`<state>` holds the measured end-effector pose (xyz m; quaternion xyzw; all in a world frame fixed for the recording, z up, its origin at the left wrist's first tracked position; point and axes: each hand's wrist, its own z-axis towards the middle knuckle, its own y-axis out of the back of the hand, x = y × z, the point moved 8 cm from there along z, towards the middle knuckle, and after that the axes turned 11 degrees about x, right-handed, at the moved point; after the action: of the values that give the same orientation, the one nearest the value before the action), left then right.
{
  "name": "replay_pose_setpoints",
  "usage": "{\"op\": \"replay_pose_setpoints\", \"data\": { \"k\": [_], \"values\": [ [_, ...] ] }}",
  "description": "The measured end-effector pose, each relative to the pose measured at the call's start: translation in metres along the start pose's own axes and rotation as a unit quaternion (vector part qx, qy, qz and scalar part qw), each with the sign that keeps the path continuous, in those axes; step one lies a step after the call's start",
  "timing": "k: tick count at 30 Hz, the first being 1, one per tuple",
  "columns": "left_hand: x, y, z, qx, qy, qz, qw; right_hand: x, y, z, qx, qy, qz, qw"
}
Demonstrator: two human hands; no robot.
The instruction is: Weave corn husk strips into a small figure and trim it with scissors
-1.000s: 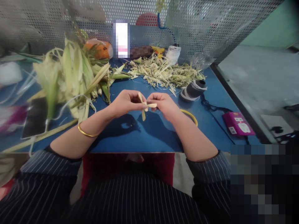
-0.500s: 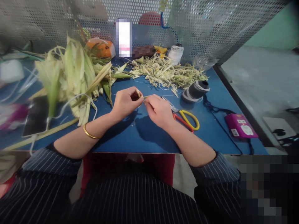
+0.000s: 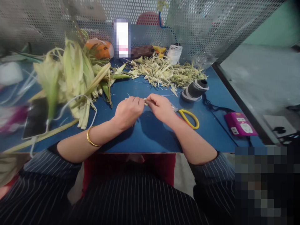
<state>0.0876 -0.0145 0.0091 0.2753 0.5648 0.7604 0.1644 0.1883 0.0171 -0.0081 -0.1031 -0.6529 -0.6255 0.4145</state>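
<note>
My left hand (image 3: 130, 112) is closed, knuckles up, around a thin strip of corn husk (image 3: 145, 100). From the other side my right hand (image 3: 159, 105) pinches the same pale strip between thumb and fingers. Most of the strip is hidden inside the hands, and a thin end pokes out past the left hand. Scissors (image 3: 189, 118) with yellow and red handles lie under and beside my right hand. A black spool of thread (image 3: 195, 90) stands tilted behind them, a thin thread trailing from it toward my hands.
Large corn husks (image 3: 73, 68) are heaped on the left of the blue table (image 3: 154, 137). Shredded husk scraps (image 3: 161, 73) lie at the back. A phone (image 3: 36, 117) with a white cable is at left; a purple power box (image 3: 241, 124) sits at right. A perforated metal screen (image 3: 194, 18) stands behind.
My left hand has rolled over from a thumb-side pinch to a knuckles-up grip. My right fingers have shifted along the husk strip, and both hands remain close together.
</note>
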Motion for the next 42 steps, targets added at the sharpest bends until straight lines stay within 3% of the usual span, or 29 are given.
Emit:
{"op": "replay_pose_setpoints", "data": {
  "k": [5,12,14,20,28,34,42],
  "values": [
    [-0.007,-0.022,0.000,0.138,-0.018,-0.105,0.985,-0.012,-0.015,0.005,0.091,-0.039,-0.063,0.993],
    [0.018,-0.029,0.008,0.198,-0.016,-0.292,0.935,-0.012,-0.011,0.004,0.098,-0.063,-0.091,0.989],
    [0.023,-0.033,0.010,0.190,-0.012,-0.319,0.928,-0.012,-0.012,0.004,0.094,-0.055,-0.094,0.990],
    [0.023,-0.040,0.013,0.125,-0.009,-0.283,0.951,-0.011,-0.016,0.003,0.082,-0.048,-0.119,0.988],
    [0.032,-0.044,0.017,0.138,-0.020,-0.314,0.939,-0.011,-0.021,0.003,0.099,-0.047,-0.115,0.987],
    [0.048,-0.032,0.019,0.132,0.006,-0.335,0.933,-0.014,-0.021,0.004,0.101,-0.055,-0.101,0.988],
    [0.024,-0.037,0.014,0.165,-0.055,-0.225,0.959,-0.013,-0.024,0.004,0.104,-0.049,-0.124,0.986]
  ]
}}
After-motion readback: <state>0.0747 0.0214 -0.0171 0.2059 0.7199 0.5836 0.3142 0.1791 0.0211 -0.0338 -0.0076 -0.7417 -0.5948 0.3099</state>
